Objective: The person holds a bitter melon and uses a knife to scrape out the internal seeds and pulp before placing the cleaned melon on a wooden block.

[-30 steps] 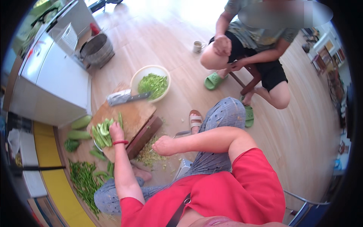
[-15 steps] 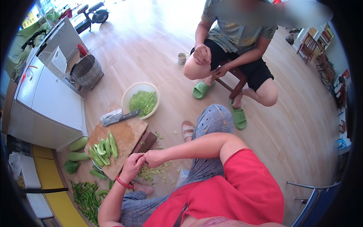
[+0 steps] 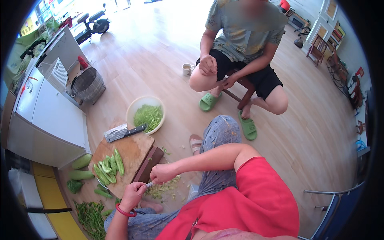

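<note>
Beyond the near edge of the wooden cutting board, my two hands are close together over the floor. My left hand, with a red bangle at its wrist, pinches a small silvery-pale piece whose exact kind I cannot make out. The closed fingers of my right hand are at the other end of that piece. Lengthwise-cut green gourd pieces lie in a pile on the board. At its far side rests a cleaver with a black handle. A pale bowl behind it holds green shreds.
Whole green gourds and a heap of green peppers lie left of me. Trimmings litter the floor. A seated person in green slippers faces me, a mug beside them. A wicker basket stands by the white cabinet.
My hands have drawn slightly apart, the left one lower and the right a little higher. A small silvery piece now shows between them. The whole view has shifted a little.
</note>
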The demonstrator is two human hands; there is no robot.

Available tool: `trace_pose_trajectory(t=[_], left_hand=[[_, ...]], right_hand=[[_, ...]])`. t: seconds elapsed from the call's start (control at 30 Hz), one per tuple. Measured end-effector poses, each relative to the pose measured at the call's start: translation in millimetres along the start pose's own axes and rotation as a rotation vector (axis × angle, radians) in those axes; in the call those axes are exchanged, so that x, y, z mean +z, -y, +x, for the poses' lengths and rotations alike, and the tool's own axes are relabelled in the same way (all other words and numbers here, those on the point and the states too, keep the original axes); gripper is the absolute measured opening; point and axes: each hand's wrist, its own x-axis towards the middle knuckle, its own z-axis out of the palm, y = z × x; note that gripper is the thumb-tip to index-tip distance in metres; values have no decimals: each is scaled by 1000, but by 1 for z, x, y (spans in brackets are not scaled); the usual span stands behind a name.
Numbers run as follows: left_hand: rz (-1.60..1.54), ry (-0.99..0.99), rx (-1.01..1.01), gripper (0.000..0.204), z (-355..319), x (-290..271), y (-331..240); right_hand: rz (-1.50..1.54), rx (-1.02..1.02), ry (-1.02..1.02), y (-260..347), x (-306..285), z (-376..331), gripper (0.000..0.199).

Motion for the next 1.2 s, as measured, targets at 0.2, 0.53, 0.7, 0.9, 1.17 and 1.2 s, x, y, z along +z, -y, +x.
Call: trace_pose_trajectory(t=[0.2, 0.53, 0.7, 0.9, 1.17, 1.2], left_hand=[[-37, 88, -81, 13, -3, -1, 9], [920, 313, 419, 15, -9, 15, 17], [912, 312, 543, 10, -6, 15, 18], [866, 274, 574, 24, -8, 17, -1], [999, 352, 468, 32, -13, 19, 7], [1017, 352, 463, 32, -14, 19, 10]], right_hand=[[-367, -42, -203, -1, -7, -21, 18], [-714, 117, -49, -66, 20, 0, 17], [-779, -12, 82, -61, 39, 1, 15], [-774, -28, 158, -62, 49, -3, 15], [-813, -38, 134, -59, 45, -4, 16], [-817, -37, 143, -58, 45, -4, 16]])
